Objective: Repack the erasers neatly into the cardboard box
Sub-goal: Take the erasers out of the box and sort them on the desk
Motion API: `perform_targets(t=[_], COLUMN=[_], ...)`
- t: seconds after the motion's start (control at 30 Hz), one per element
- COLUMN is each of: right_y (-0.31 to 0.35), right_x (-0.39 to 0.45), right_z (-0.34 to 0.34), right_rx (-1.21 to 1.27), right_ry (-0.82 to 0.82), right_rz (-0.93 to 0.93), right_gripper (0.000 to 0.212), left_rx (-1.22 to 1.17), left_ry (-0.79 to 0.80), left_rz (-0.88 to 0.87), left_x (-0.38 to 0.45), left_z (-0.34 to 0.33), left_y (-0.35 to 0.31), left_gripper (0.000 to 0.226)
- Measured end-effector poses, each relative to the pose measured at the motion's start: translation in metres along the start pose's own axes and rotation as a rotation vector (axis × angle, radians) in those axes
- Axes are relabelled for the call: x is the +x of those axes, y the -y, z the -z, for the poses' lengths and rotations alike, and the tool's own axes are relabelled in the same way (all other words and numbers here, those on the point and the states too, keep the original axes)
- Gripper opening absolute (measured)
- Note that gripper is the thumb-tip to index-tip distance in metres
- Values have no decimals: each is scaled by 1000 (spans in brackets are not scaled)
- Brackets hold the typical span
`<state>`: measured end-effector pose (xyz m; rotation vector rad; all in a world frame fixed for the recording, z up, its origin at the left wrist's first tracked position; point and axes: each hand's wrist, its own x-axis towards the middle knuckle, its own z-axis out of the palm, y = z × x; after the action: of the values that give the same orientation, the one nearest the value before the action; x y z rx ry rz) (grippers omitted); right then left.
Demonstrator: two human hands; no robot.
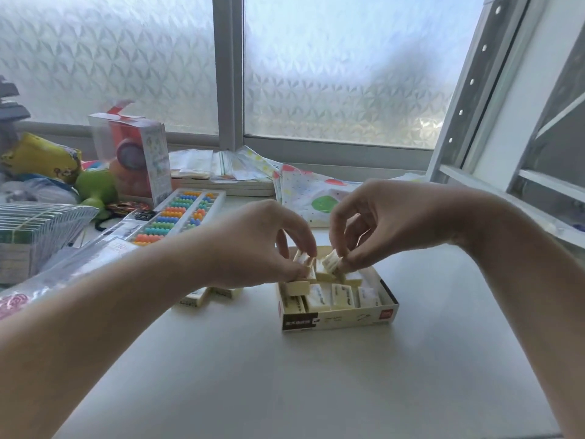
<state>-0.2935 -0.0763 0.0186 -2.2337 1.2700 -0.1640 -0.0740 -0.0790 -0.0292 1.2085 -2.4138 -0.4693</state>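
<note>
A small open cardboard box [348,320] sits on the white table in the middle of the head view. Several cream wrapped erasers [340,297] lie inside it, some flat in a row, some tilted. My left hand [253,245] hovers over the box's far left part and pinches an eraser [302,258] between thumb and fingers. My right hand [373,223] pinches another eraser [330,261] above the box's far middle. Two loose erasers [209,294] rest on the table left of the box, partly hidden under my left hand.
A colourful bead abacus [180,213] lies at the left. Behind it are a toy box [139,156], a green toy [95,188], plastic packets [38,232] and patterned bags [313,194]. A frosted window and an open window frame [474,99] stand at the back and right.
</note>
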Motion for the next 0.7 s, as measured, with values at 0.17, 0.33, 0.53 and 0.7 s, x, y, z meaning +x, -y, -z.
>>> perform_targets(t=[0.17,0.33,0.53,0.7], right_y=[10,10,11,16], right_x=[3,0,-1,-3], right_z=[-8,-7,-8,-8], right_rx=[-192,-245,-173,-166], right_ry=[-114,-112,-61,-30], right_rz=[59,30,44,42], right_gripper=[16,20,18,20], left_rx=[45,88,100,76], left_ry=[-38,-12,36,78], left_rz=[31,5,-16,-21], left_x=[-1,-2,-5,-6], left_z=[0,0,4,9], left_y=[0,0,-1,-2], left_gripper=[18,18,25,40])
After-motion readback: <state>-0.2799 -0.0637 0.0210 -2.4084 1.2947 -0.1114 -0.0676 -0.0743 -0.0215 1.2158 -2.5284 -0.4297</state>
